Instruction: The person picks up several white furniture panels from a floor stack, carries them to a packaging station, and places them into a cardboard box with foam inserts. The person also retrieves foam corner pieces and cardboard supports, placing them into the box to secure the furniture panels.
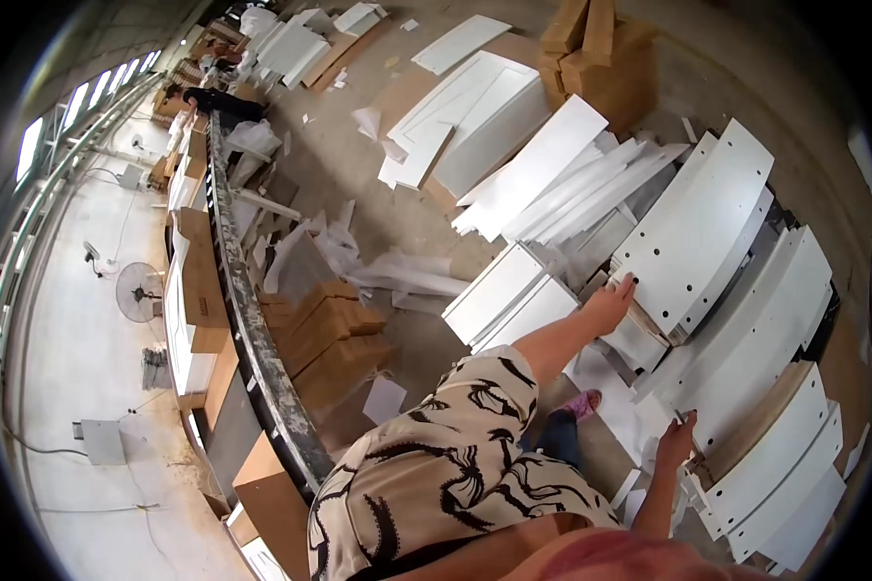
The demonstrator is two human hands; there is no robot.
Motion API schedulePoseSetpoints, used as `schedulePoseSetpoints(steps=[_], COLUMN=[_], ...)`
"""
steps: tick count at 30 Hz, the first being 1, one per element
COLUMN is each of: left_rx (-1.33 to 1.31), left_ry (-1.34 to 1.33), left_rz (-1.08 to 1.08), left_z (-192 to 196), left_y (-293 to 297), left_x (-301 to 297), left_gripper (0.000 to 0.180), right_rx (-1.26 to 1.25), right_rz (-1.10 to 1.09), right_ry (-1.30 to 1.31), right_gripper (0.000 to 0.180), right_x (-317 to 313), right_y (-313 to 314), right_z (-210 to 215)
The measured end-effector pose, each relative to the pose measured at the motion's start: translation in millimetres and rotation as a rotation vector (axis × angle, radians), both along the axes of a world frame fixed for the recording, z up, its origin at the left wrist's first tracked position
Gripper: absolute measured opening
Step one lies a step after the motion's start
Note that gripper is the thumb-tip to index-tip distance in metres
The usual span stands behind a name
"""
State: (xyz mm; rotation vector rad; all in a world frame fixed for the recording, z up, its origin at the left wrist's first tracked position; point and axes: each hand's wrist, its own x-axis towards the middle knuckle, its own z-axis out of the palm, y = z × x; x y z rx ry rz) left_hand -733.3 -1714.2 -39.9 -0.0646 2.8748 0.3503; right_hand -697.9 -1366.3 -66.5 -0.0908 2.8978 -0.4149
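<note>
Right hand (675, 441): nearest the camera, fingers curled on the edge of a white panel (746, 368) low in the white panel stack (785, 290); it grips that edge.
Left hand (610, 305): further out, arm stretched, fingers hooked over the near corner of the drilled top panel (698, 232) on the same stack, closed on it.
Foot (583, 402): in a pink shoe, on the floor just beside the stack's near side.
Cardboard boxes (334, 334): left of the stack, against the long conveyor rail (252, 320).
Loose white boards (552, 174): beyond the stack, fanned on the floor.
Brown cartons (601, 58): far behind the stack.
Risk: the panels lie staggered and overhanging; a pull on the top one at its corner alone could, I judge, slide its neighbours off toward the foot or pinch fingers between edges.
</note>
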Motion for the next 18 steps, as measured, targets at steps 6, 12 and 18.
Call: schedulePoseSetpoints(steps=[6,12,18], left_rx=[0.030,0.092,0.184], left_ry=[0.071,-0.015,0.140], left_rz=[0.092,0.137,0.049], left_z=[-15.1,-5.8,-34.4], left_y=[-1.5,-13.8,-19.3], left_x=[-2.2,5.1,41.6], left_gripper=[0.072,0.069,0.060], right_rx=[0.071,0.143,0.040], right_rz=[0.072,0.011,0.067], right_ry=[0.108,-0.012,0.093], right_gripper=[0.044,0.043,0.040], right_x=[-10.2,8.1,47.4], right_y=[10.0,-16.8,-12.9], right_z=[-17.8,2.0,-5.2])
